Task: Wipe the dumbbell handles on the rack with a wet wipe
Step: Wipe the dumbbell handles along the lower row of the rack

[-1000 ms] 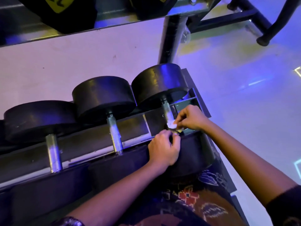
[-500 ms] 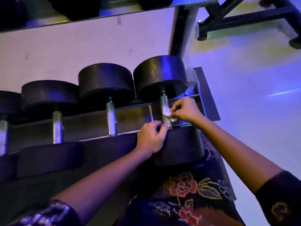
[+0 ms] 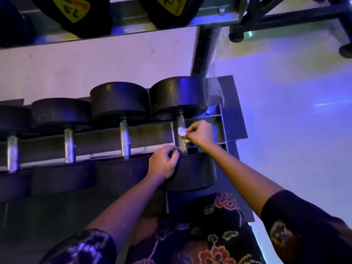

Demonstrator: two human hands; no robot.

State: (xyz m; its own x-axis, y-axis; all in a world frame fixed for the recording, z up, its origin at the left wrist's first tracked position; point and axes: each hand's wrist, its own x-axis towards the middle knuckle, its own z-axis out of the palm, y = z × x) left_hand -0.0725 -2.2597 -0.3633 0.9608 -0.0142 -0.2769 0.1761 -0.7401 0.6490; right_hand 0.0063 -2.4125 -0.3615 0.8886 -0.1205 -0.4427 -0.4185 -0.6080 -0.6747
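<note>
– Dumbbell handle, the rightmost knurled steel one (image 3: 180,121) on the grey metal rack (image 3: 152,130): where is the wipe now?
– Halfway along it. The small white wet wipe (image 3: 182,132) is pinched in the right hand (image 3: 200,133) and pressed against the bar. A second ago it sat at the near end, by the black rubber weight (image 3: 192,172).
– And the left hand (image 3: 163,162)?
– Fingers curled at the foot of the handle, on top of that weight. Whether they grip anything I cannot tell in this dim blue light.
– What does that mean for the job?
– The near half looks wiped and the far half remains. After that comes the next steel handle (image 3: 125,140) to the left.
</note>
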